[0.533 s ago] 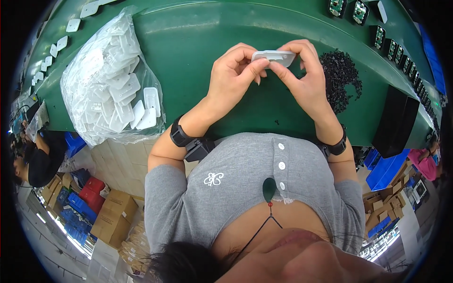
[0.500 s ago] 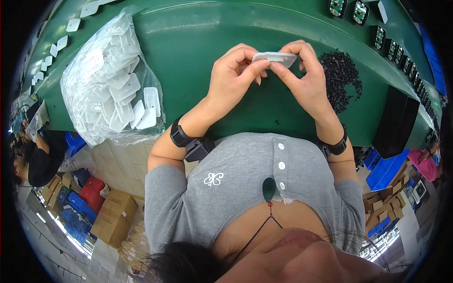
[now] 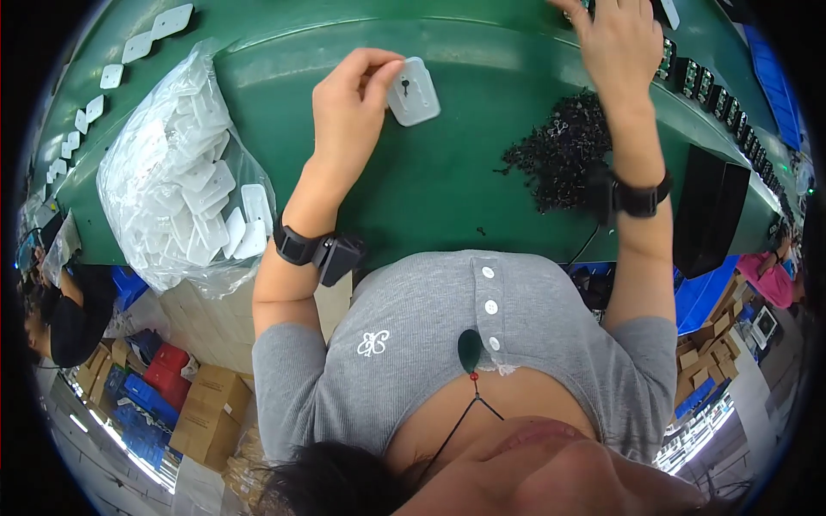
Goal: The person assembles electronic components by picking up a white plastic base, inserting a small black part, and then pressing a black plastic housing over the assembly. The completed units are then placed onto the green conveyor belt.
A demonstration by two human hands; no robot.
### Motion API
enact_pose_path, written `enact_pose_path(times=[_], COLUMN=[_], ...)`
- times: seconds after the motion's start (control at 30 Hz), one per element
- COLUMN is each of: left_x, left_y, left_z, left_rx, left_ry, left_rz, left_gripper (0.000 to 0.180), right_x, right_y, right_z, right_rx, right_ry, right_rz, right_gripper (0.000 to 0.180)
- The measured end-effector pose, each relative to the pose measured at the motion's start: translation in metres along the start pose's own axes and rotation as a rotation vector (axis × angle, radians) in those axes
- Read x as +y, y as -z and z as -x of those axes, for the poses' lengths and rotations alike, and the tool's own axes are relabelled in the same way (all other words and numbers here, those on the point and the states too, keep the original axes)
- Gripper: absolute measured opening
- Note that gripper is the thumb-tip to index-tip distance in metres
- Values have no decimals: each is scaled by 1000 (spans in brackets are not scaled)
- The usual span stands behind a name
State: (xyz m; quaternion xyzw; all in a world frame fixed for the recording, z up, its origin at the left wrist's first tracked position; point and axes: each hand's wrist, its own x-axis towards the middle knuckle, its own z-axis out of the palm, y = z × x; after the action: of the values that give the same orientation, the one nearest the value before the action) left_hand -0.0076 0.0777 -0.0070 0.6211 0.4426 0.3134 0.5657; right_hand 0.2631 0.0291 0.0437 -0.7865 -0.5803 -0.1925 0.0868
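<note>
1. Pinching one edge of a small white rounded-rectangular plastic cover [image 3: 414, 90], upper centre, the left hand [image 3: 348, 107] grips it; it looks light, stiff, slippery.
2. Right hand [image 3: 618, 43], upper right, fingers spread, holds nothing visible.

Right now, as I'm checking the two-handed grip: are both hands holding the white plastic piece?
No, only the left hand pinches the white plastic piece; the right hand reaches away toward the table's far edge.

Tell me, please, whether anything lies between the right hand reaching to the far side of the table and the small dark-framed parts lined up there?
Nothing visible does. The right hand is already over the row of dark-framed parts at the far edge; the pile of black pieces lies nearer, under the wrist. The left hand holds the white plastic plate well aside.
</note>
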Motion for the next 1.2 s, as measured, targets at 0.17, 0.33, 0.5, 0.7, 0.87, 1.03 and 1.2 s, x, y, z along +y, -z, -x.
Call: enact_pose_path(times=[0.17,0.33,0.5,0.7,0.87,1.03,1.2], left_x=[3,4,-3,-8,-9,-20,-22], left_y=[-11,-16,-19,-10,-3,6,10], left_z=[-12,7,26,16,19,23,28], left_rx=[-52,69,-21,-87,-74,-61,-81], left_ry=[-482,-534,-604,-675,-687,-660,-658], left_rz=[-614,-777,-839,-753,-582,-507,-605], left_gripper=[7,36,70,63,60,50,48], right_x=[-1,13,7,10,-23,-60,-69], right_y=[-4,-29,-14,5,16,15,6], right_z=[-27,-6,44,57,58,55,57], right_rx=[-214,-96,-226,-261,-176,-233,-277], right_ry=[-36,-45,-330,-99,187,367,424], right_rz=[13,-728,-1341,-754,-872,-942,-925], right_gripper=[40,37,43,43,39,39,39])
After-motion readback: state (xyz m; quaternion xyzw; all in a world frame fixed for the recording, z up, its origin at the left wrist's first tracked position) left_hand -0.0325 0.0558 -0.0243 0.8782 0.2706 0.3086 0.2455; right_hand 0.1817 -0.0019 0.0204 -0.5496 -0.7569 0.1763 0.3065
